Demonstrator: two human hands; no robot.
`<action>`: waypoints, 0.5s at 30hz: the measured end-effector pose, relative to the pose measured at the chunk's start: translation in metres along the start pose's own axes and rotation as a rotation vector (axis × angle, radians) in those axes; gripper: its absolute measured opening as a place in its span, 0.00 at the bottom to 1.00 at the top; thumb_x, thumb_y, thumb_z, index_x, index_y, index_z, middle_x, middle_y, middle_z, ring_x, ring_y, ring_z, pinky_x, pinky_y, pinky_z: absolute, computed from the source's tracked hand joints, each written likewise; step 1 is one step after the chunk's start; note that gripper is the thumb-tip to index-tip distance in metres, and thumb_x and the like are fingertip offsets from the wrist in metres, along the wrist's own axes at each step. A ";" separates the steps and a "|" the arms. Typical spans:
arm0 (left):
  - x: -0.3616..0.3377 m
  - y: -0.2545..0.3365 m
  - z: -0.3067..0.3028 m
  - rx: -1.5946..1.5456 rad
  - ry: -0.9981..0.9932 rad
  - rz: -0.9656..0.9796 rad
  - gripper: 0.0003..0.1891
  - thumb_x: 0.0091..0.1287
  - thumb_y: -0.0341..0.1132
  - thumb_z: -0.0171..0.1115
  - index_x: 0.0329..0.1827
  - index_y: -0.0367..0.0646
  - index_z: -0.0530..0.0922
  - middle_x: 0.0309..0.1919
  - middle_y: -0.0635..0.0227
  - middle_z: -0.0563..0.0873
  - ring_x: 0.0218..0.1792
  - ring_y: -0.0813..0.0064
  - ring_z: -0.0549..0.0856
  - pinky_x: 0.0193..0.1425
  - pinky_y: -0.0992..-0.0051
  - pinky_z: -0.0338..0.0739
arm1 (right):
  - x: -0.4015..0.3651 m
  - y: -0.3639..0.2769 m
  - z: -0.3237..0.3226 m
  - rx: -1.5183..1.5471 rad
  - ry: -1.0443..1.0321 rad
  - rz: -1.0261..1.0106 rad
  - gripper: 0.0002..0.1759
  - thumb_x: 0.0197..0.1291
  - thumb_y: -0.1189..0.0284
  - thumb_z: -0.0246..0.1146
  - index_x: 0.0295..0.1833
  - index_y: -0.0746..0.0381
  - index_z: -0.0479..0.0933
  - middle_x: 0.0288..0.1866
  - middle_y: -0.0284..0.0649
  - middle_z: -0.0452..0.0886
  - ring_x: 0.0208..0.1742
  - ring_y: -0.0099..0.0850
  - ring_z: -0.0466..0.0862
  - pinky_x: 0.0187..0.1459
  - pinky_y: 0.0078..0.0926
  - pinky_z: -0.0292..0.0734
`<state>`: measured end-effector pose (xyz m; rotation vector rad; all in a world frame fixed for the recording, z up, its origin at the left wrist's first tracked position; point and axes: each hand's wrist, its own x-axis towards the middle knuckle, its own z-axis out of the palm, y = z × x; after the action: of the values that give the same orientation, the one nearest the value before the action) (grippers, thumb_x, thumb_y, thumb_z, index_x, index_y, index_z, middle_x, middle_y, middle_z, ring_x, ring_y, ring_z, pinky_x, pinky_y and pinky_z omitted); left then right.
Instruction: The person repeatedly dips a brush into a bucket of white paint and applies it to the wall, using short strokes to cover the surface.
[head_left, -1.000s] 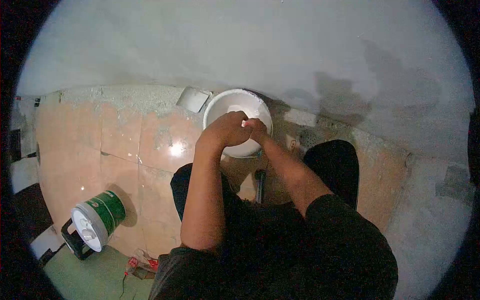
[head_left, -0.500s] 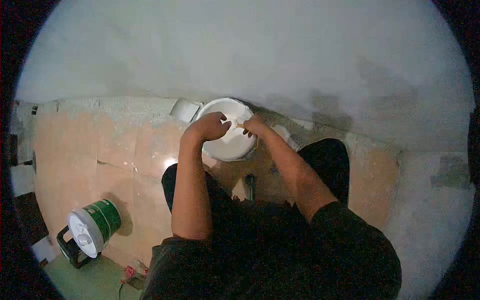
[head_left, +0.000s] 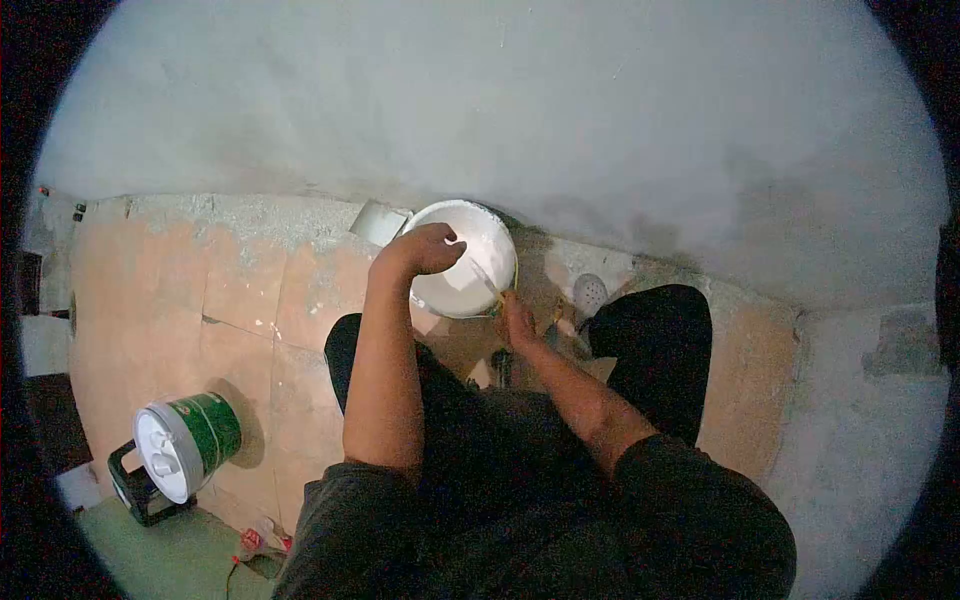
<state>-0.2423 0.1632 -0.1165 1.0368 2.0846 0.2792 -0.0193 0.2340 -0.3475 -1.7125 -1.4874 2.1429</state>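
A round white bucket [head_left: 465, 305] with pale, creamy stuff in it stands between my knees, close to the wall. My right hand [head_left: 515, 320], at the bucket's near right rim, is closed on the handle of a putty knife [head_left: 485, 275], whose blade points into the bucket. Over the left part of the bucket is my left hand [head_left: 434, 249], bent at the wrist with fingers curled; something small and whitish shows at its fingertips, too small to name.
A square metal plate [head_left: 379, 222] lies left of the bucket by the wall [head_left: 500, 110]. A green and white pail [head_left: 205, 435] stands at the lower left beside a black-framed object [head_left: 130, 488]. A perforated grey disc [head_left: 590, 293] is near my right knee.
My right hand has moved down and back to the bucket's near rim, and the putty knife's blade now shows. My left hand stays nearly in place over the bucket.
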 end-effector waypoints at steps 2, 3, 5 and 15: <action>-0.004 0.008 -0.001 0.014 -0.017 -0.003 0.27 0.68 0.51 0.53 0.59 0.37 0.76 0.58 0.50 0.80 0.60 0.54 0.78 0.65 0.63 0.71 | 0.006 0.005 -0.003 0.230 0.013 0.023 0.17 0.68 0.58 0.53 0.40 0.62 0.73 0.29 0.35 0.72 0.31 0.31 0.75 0.32 0.33 0.70; -0.003 0.009 0.001 0.015 -0.016 -0.006 0.27 0.68 0.51 0.53 0.59 0.37 0.76 0.58 0.50 0.80 0.60 0.54 0.78 0.65 0.63 0.71 | 0.017 0.016 -0.008 0.230 0.010 0.024 0.17 0.68 0.58 0.53 0.40 0.62 0.73 0.29 0.35 0.72 0.31 0.31 0.75 0.32 0.33 0.70; -0.001 0.009 0.007 0.025 -0.014 0.033 0.26 0.68 0.50 0.53 0.59 0.37 0.77 0.58 0.49 0.79 0.60 0.54 0.78 0.65 0.63 0.71 | 0.036 0.035 -0.021 -1.163 0.105 -0.529 0.19 0.69 0.56 0.51 0.39 0.63 0.73 0.27 0.34 0.69 0.28 0.28 0.72 0.29 0.32 0.67; -0.009 0.019 0.006 0.020 -0.018 0.059 0.27 0.68 0.50 0.53 0.62 0.37 0.74 0.58 0.49 0.79 0.60 0.53 0.78 0.65 0.62 0.71 | 0.025 0.047 -0.016 -0.508 0.217 -0.716 0.29 0.70 0.49 0.46 0.53 0.64 0.78 0.49 0.58 0.80 0.53 0.45 0.79 0.56 0.42 0.70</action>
<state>-0.2235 0.1684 -0.1062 1.1094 2.0467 0.2778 0.0067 0.2317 -0.3961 -1.1513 -2.2431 1.2536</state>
